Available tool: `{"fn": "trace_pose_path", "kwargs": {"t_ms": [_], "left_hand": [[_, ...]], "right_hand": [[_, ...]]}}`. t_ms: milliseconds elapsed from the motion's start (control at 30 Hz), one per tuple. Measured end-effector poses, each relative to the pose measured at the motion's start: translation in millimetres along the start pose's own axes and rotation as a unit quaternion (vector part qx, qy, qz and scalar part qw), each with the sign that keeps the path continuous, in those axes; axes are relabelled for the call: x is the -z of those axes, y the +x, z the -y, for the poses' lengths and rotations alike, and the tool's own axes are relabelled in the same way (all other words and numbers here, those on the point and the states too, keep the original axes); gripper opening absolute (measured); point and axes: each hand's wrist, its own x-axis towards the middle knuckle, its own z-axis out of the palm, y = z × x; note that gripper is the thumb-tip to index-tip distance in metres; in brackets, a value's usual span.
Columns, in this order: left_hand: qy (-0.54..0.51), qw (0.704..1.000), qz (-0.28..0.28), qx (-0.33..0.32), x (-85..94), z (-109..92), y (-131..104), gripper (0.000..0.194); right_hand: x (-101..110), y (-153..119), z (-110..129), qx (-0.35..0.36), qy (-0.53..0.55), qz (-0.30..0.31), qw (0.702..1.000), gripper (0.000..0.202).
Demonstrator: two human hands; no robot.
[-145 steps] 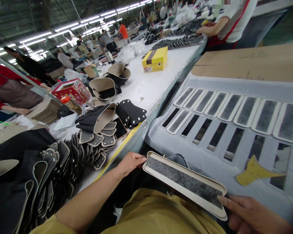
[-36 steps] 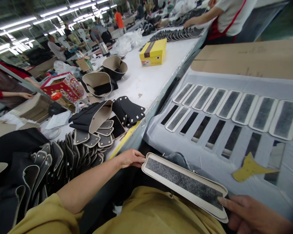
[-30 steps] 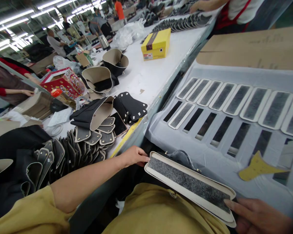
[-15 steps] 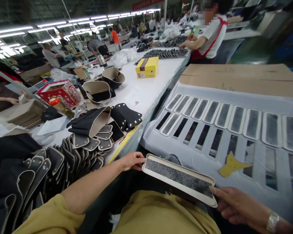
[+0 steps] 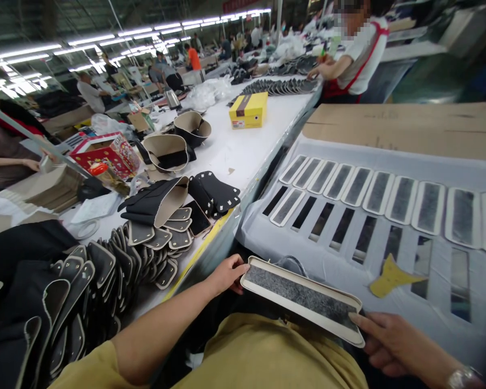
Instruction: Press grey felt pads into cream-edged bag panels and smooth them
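A long grey panel with a raised cream rim (image 5: 302, 297) is held over my lap, sloping down to the right. My left hand (image 5: 229, 274) pinches its left end. At the other end, my right hand (image 5: 389, 337) grips the corner, thumb on the grey face and the other fingers below. Beyond the panel, a pale slotted rack (image 5: 259, 232) carries a row of similar cream-edged pieces (image 5: 356, 186), with one more piece (image 5: 287, 207) in front of the row. A yellow scrap (image 5: 392, 276) lies on the rack's near part.
On the white table (image 5: 243, 151) at left are stacked dark edged flaps (image 5: 105, 265), black pouches (image 5: 156, 200), a yellow box (image 5: 248, 110) and a red box (image 5: 105, 154). Cardboard (image 5: 409, 127) lies behind the rack. A person (image 5: 356, 59) works at the far right.
The view has shifted slightly, so most things sit a little further right. Both hands keep their hold on the panel, which has barely moved relative to my body.
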Motion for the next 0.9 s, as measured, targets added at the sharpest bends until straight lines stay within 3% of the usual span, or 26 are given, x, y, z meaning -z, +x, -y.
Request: {"fn": "trace_pose_path", "kwargs": {"t_ms": [100,267,567,767,900], "left_hand": [[-0.017,0.999,0.022,-0.021,4.6,6,0,0.042],[-0.022,0.998,0.062,-0.024,12.9,10,1,0.043],[0.001,0.999,0.026,-0.026,2.6,9,-4,0.040],[-0.050,0.994,0.101,-0.002,15.1,11,1,0.052],[-0.038,0.992,0.122,0.004,23.9,7,7,0.051]], "right_hand": [[-3,-6,4,-0.044,0.020,-0.026,0.998,0.039],[-3,-14,10,-0.027,-0.020,-0.010,0.999,0.038],[0,-8,7,-0.003,-0.030,-0.027,0.999,0.039],[0,-11,9,-0.009,-0.034,-0.024,0.999,0.042],[1,-13,14,-0.017,-0.025,-0.009,0.999,0.040]]}}
